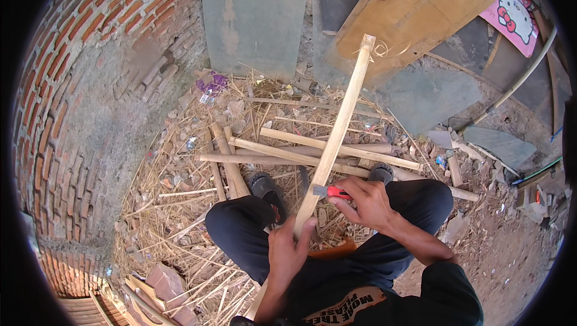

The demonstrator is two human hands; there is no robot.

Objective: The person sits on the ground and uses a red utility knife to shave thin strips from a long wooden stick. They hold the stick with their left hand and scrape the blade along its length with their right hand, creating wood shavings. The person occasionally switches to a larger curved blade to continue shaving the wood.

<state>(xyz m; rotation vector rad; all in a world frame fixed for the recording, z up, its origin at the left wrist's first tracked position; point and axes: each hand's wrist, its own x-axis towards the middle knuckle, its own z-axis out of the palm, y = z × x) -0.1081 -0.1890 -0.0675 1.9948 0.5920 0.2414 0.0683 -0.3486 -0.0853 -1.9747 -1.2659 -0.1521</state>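
A long, pale bamboo slat (344,115) runs from my lap up and away to the right, with thin curled shavings (393,50) at its far end. Near its lower end my left hand (287,248) is wrapped round the slat, thumb on top. My right hand (365,202) grips a red-handled knife (338,192). Its short, flat grey blade lies across the slat, just above my left hand. The knife's exact type is hard to tell. Below my hands, an orange thing (334,249) shows partly between my legs.
Several bamboo poles and strips (288,159) lie crossed beyond my feet, among straw, shavings and rubble. A brick wall (78,115) stands at the left. Grey and brown boards (252,19) lean at the back. A pale pole (517,82) slants at the right.
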